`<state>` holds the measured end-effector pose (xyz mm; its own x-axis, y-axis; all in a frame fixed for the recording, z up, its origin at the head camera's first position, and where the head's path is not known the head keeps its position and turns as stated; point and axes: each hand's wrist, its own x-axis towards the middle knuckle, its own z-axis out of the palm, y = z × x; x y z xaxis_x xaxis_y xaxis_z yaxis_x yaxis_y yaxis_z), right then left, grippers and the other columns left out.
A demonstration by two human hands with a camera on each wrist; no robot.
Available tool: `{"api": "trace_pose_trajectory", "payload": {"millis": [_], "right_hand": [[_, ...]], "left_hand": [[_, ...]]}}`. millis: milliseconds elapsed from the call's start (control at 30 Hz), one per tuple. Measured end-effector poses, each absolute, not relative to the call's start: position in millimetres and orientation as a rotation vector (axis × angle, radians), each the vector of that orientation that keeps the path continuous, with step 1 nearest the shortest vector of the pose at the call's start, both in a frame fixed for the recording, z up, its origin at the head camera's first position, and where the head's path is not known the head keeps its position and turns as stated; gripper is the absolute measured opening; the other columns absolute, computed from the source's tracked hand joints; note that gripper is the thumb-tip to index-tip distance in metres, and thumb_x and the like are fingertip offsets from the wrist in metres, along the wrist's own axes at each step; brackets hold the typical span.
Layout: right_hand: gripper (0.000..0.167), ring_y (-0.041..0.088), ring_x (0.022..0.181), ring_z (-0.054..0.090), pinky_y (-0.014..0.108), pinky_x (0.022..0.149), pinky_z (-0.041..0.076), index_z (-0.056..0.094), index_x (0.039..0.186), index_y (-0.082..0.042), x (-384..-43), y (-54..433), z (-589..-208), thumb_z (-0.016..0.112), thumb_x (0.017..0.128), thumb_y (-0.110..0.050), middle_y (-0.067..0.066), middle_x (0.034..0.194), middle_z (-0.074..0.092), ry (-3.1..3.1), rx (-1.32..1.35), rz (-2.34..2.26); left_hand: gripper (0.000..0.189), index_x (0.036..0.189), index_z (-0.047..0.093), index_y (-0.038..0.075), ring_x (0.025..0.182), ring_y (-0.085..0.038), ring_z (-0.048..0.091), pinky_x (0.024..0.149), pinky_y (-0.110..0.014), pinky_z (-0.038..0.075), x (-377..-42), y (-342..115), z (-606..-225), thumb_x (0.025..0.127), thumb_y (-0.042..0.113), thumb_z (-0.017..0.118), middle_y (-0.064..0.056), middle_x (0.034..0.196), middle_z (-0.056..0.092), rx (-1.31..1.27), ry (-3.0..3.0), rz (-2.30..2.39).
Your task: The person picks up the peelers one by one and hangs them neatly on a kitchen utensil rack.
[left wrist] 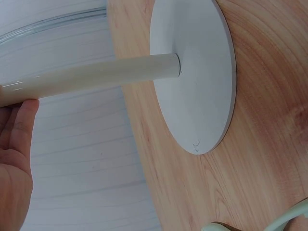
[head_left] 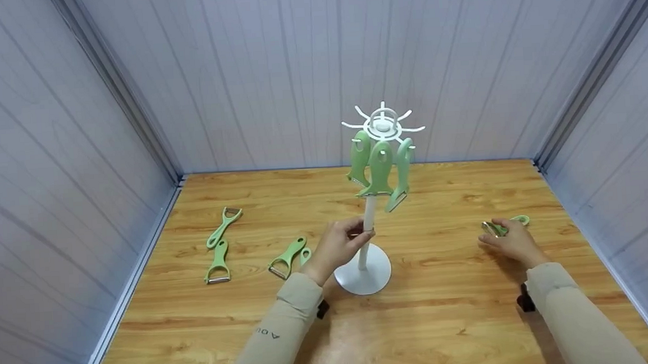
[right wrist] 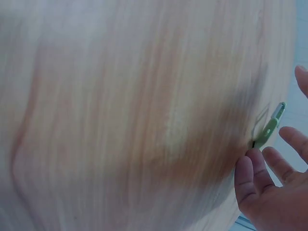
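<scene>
My left hand [head_left: 336, 247] grips the white pole [left wrist: 106, 71] of a hook stand, above its round base [head_left: 379, 268]. From the stand's front hooks hang three green peelers, one in the middle [head_left: 380, 170], one on the left [head_left: 359, 153] and one on the right [head_left: 404, 168]. Over at the right, my right hand [head_left: 516, 243] reaches over another green peeler [head_left: 520, 220] lying on the table. In the right wrist view the fingers are spread, with the fingertips [right wrist: 244, 168] close by that peeler and the thumb apart from it.
Left of the stand, several green peelers lie on the wooden table [head_left: 434, 321]: one at the back [head_left: 223, 227], one below it [head_left: 218, 261], and one [head_left: 288, 258] beside another partly hidden by my left arm. Panelled walls [head_left: 250, 74] enclose the back and sides.
</scene>
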<state>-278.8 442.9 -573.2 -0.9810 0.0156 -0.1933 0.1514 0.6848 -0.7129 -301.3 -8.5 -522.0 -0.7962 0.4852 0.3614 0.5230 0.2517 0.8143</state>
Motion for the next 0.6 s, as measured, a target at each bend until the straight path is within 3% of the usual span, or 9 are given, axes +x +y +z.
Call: {"api": "trace_pose_trajectory", "payload": {"millis": [200,467,600], "right_hand": [[0.082,0.075,0.148,0.019,0.083,0.12,0.028,0.032,0.164,0.01,-282.9,442.8,-576.0,0.068,0.109,-0.038,0.055,0.164,0.004,2.741,0.135,-1.073],[0.059,0.063,0.143,0.044,0.073,0.119,0.041,0.054,0.151,0.011,-282.1,440.4,-580.6,0.068,0.109,-0.029,0.045,0.154,0.041,2.802,0.035,-1.143],[0.053,0.064,0.14,0.043,0.075,0.115,0.042,0.063,0.141,0.011,-278.9,438.7,-579.4,0.066,0.11,-0.032,0.043,0.153,0.041,2.831,0.045,-1.122]], "left_hand": [[0.019,0.115,0.078,-0.003,0.106,-0.032,0.081,0.094,-0.037,0.068,-300.8,-8.5,-522.7,0.106,0.012,0.072,-0.019,0.112,0.082,-0.993,-2.453,-1.623],[0.019,0.116,0.077,-0.004,0.107,-0.033,0.081,0.094,-0.037,0.068,-300.9,-8.8,-522.0,0.106,0.011,0.072,-0.02,0.112,0.082,-0.998,-2.448,-1.603],[0.02,0.118,0.077,-0.004,0.108,-0.033,0.081,0.095,-0.037,0.067,-300.8,-9.0,-522.4,0.106,0.011,0.072,-0.02,0.113,0.082,-0.998,-2.444,-1.607]]}}
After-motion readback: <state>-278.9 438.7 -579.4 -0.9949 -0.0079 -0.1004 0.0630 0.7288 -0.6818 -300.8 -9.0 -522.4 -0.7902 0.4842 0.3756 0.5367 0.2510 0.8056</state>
